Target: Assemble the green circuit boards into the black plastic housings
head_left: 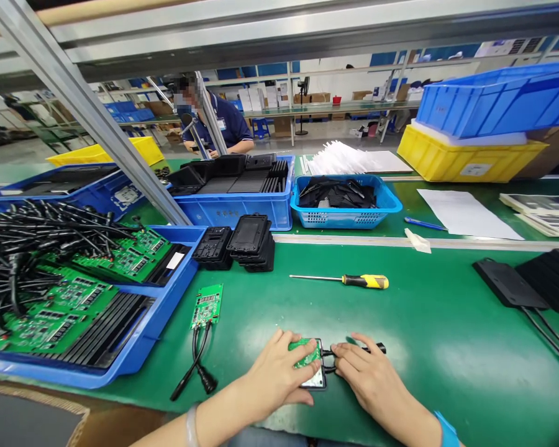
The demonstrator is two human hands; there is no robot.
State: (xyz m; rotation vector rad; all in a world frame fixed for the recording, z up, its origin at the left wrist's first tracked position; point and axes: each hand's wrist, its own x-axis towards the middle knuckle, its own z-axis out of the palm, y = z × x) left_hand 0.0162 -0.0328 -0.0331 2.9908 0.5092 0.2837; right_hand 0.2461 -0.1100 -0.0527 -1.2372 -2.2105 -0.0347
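Observation:
At the front edge of the bench, my left hand [284, 366] lies over a green circuit board [313, 354] seated in a black case, fingers across its top and thumb at the near side. Much of the board is hidden under the fingers. Just to the right, my right hand [366, 372] grips the two black cables [328, 370] that leave the case, and a black connector [381, 348] shows beyond its fingers. A second circuit board [207, 305] with crossed cables lies to the left. Beyond my hands lies a yellow and black screwdriver [366, 281].
A blue bin [168, 298] of cabled boards stands at left. Stacked black cases [251, 242] sit before another blue bin [233, 211] and a light blue basket [347, 217]. Finished-looking black units [512, 282] lie at right. A metal post [102, 136] slants up; a person [228, 124] sits beyond.

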